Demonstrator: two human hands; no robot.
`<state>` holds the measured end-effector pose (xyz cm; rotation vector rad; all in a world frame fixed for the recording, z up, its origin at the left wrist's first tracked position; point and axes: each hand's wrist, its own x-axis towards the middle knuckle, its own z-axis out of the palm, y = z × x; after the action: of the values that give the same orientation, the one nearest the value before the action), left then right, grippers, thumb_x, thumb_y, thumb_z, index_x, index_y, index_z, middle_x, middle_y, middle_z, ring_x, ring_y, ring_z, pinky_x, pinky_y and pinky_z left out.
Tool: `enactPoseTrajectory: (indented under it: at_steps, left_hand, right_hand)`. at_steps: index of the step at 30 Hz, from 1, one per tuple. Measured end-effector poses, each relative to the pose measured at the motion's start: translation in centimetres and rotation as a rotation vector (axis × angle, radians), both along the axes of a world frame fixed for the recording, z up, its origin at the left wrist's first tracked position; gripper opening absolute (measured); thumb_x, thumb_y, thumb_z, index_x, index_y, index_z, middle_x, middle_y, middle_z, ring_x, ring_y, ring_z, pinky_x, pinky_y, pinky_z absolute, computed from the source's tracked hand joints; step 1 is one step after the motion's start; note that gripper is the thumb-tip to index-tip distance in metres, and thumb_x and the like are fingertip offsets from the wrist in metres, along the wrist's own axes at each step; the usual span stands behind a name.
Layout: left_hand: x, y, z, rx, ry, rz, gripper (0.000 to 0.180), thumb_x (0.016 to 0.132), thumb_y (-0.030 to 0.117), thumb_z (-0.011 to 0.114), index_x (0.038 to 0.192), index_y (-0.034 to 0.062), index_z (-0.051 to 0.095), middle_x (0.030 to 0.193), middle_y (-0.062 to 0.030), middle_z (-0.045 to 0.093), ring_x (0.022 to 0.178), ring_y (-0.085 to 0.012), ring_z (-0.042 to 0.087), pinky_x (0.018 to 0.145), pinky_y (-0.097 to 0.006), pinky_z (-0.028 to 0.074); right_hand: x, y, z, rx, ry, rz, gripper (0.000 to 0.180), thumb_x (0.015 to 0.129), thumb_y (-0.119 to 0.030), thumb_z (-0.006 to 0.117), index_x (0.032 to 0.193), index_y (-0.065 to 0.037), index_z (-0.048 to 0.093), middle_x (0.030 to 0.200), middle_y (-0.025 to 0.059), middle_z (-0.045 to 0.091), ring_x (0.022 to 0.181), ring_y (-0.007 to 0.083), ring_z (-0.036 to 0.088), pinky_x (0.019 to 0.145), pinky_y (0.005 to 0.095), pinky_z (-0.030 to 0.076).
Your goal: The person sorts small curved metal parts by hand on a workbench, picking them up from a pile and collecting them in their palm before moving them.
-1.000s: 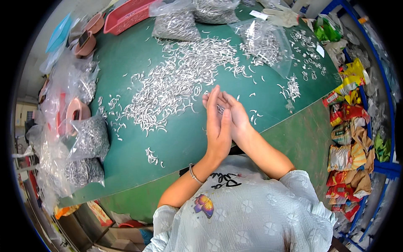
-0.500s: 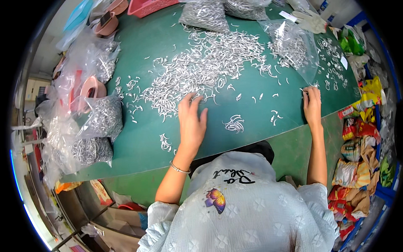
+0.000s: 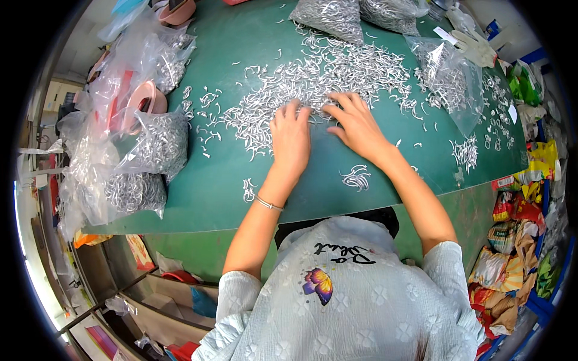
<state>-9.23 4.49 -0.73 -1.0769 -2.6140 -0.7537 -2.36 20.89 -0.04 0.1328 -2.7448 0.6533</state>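
A broad, loose pile of small curved silvery metal pieces [image 3: 337, 69] lies spread over the green tabletop [image 3: 241, 201]. At its near edge my left hand [image 3: 291, 137] rests with fingertips among the pieces, its fingers a little apart. Just to the right, my right hand [image 3: 360, 127] reaches into the same edge, fingers spread and thumb out. I see no piece held in either hand, though the fingertips partly blend into the pile. Nearer me lies a small cluster of curved pieces [image 3: 356, 178]. Another small heap [image 3: 465, 153] sits at the right, near the table's edge.
Clear plastic bags of metal pieces stand at the left [image 3: 159, 144], the back [image 3: 328, 18] and the right [image 3: 445, 75]. A pink plastic basin [image 3: 147, 99] is among the left bags. Ring-like pieces [image 3: 497, 114] are scattered far right; coloured packets [image 3: 506, 265] fill shelving beyond.
My right hand has left the small heap at the right edge and come leftward to the main pile. My left hand stays at the pile's near edge. The whole view has shifted slightly.
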Motion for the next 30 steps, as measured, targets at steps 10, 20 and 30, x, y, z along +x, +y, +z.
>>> enactPoseTrajectory:
  at_steps: [10, 20, 30]
  left_hand:
    - [-4.6, -1.5, -0.1, 0.259, -0.138, 0.022, 0.019, 0.077, -0.004, 0.067, 0.095, -0.0018, 0.063, 0.099, -0.0168, 0.062, 0.088, -0.0332, 0.06, 0.08, -0.04, 0.049]
    - [-1.8, -2.7, 1.8, 0.101, -0.07, 0.141, 0.038, 0.081, 0.005, 0.07, 0.117, 0.0027, 0.062, 0.129, -0.017, 0.051, 0.116, -0.0361, 0.048, 0.096, -0.044, 0.04]
    - [4.7, -5.0, 2.7, 0.175, -0.266, 0.028, 0.039, 0.078, 0.001, 0.071, 0.116, 0.0019, 0.059, 0.117, -0.0149, 0.057, 0.107, -0.0341, 0.054, 0.093, -0.04, 0.044]
  right_hand:
    - [0.9, 5.2, 1.2, -0.413, -0.011, -0.271, 0.007, 0.084, 0.0, 0.065, 0.091, 0.002, 0.064, 0.082, 0.0129, 0.065, 0.067, 0.0202, 0.062, 0.064, 0.0324, 0.049]
    - [0.5, 0.2, -0.2, 0.118, -0.017, -0.079, 0.043, 0.078, -0.02, 0.076, 0.115, -0.007, 0.059, 0.126, 0.0123, 0.053, 0.118, 0.0322, 0.047, 0.097, 0.0435, 0.039]
    - [-0.3, 7.2, 1.4, -0.614, -0.292, -0.506, 0.016, 0.087, -0.008, 0.067, 0.101, 0.0, 0.064, 0.09, 0.01, 0.067, 0.08, 0.0194, 0.063, 0.075, 0.0304, 0.05]
